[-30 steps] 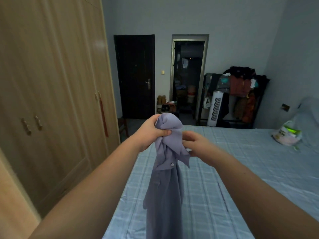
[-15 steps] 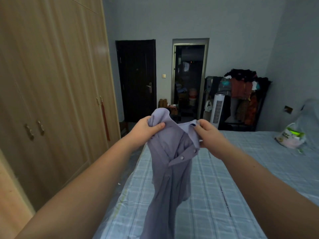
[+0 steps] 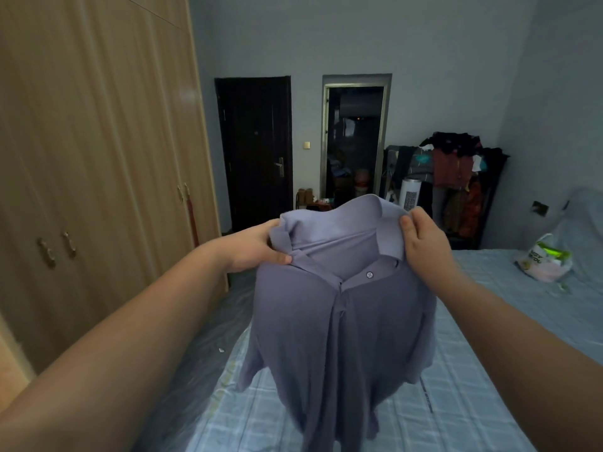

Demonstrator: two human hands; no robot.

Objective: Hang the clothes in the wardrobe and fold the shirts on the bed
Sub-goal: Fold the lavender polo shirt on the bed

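the left hand (image 3: 257,247) is pinching one end of the collar (image 3: 329,223) of a lilac shirt (image 3: 342,327), thumb underneath at the front and fingers curled behind the cloth. the closed wooden wardrobe (image 3: 98,190) is standing well off to its left. the shirt is hanging spread between the two hands, above the checked blue bed (image 3: 489,321), with one button (image 3: 369,275) showing below the open collar. the right hand (image 3: 424,243) is gripping the other collar end, thumb lying over the edge. this looks like opening the shirt out for folding. the next move probably calls for lowering it flat onto the bed with the shoulders level. compared with half a second ago, the hands are standing further apart and the bunched shirt is now hanging wide.
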